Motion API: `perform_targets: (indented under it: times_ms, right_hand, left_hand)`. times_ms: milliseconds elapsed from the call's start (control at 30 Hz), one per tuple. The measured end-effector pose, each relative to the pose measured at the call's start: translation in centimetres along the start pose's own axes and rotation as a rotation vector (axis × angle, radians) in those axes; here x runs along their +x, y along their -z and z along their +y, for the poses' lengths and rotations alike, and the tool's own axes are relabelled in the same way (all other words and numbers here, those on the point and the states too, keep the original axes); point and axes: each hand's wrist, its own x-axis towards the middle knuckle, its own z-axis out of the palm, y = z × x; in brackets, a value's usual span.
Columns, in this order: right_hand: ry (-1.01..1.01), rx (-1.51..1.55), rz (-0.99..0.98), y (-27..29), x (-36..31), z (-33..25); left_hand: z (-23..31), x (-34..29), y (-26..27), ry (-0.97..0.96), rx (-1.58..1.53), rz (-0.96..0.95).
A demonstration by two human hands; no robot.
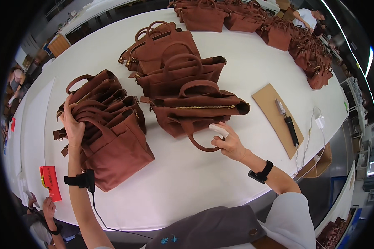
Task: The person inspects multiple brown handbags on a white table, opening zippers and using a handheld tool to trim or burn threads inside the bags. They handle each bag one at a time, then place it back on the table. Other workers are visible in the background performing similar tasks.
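Observation:
On the white table, several brown handbags (118, 159) stand pressed together at the left, their handles bunched up. My left hand (73, 123) lies against their left side beside the handles, fingers stretched upward. Right of centre, a brown handbag (170, 120) with a gold zipper leans at the front of another row. The front handle (195, 143) of that bag hangs forward, and my right hand (230, 145) pinches it between thumb and fingers. A white covering (219, 130) wraps one finger of this hand.
Right of the bags lies a brown board (270, 112) bearing a black-handled knife (291, 128). A white cable (320, 120) runs beside it. More brown handbags (203, 18) line the far edge. A red box (50, 182) sits at left, near another person's hand (49, 207).

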Motion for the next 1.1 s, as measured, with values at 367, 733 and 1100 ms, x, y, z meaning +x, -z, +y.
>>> perform_targets:
  times_ms: [367, 733, 1100]
  right_hand:
    - [-0.290, 0.165, 0.251, 4.6, 3.8, 0.8]
    - [-0.113, -0.132, 0.214, 4.1, 6.4, -4.9]
    - [-0.534, 0.615, -0.161, -4.9, 14.8, -10.7]
  left_hand:
    - [11.7, -5.7, 6.0, -0.099, -0.056, -0.081]
    - [16.1, -16.1, 9.8, -0.293, -0.306, -0.287]
    - [12.3, -5.9, 10.6, 0.378, -0.760, -1.129]
